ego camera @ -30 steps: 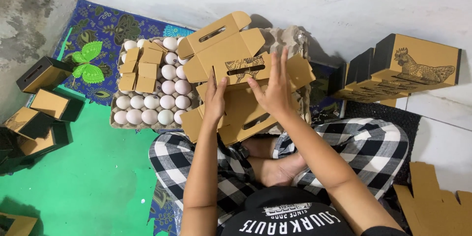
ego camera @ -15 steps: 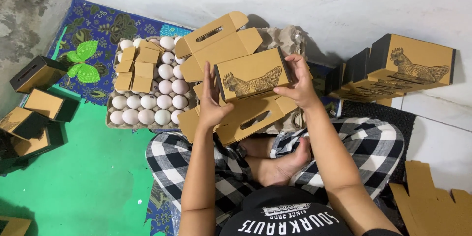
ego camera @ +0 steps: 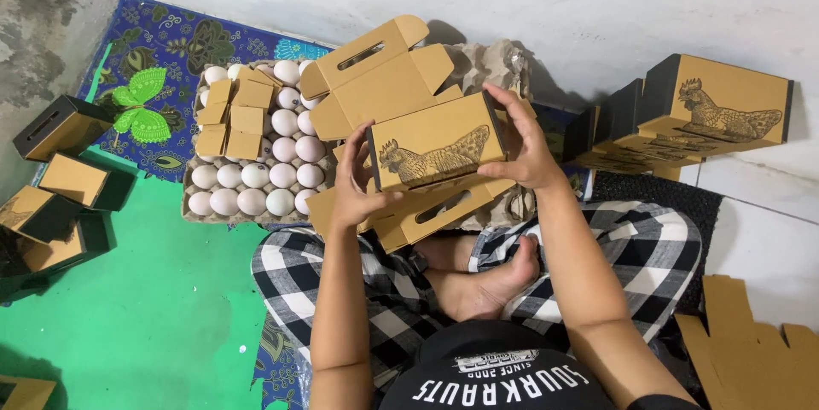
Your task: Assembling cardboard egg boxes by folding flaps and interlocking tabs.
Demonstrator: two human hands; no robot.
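Observation:
I hold a brown cardboard carton (ego camera: 435, 150) with a hen drawing on its side, above my crossed legs. My left hand (ego camera: 354, 180) grips its left end and my right hand (ego camera: 520, 150) grips its right end. Its top flaps with a handle slot (ego camera: 375, 77) stand open behind it, and more flaps (ego camera: 435, 209) hang below. Just left of the carton lies a grey pulp tray (ego camera: 194, 209) of white eggs (ego camera: 256, 188), with small cardboard inserts (ego camera: 232, 116) on the eggs.
Finished hen-printed cartons (ego camera: 712, 111) are stacked against the white wall at right. Open black-and-brown boxes (ego camera: 60, 175) sit on the green floor at left. Flat cardboard blanks (ego camera: 742, 350) lie at lower right. A blue patterned mat (ego camera: 162, 69) lies under the tray.
The flat carton has been folded up into a box shape; the hen-printed side now faces me and both hands have shifted to its ends.

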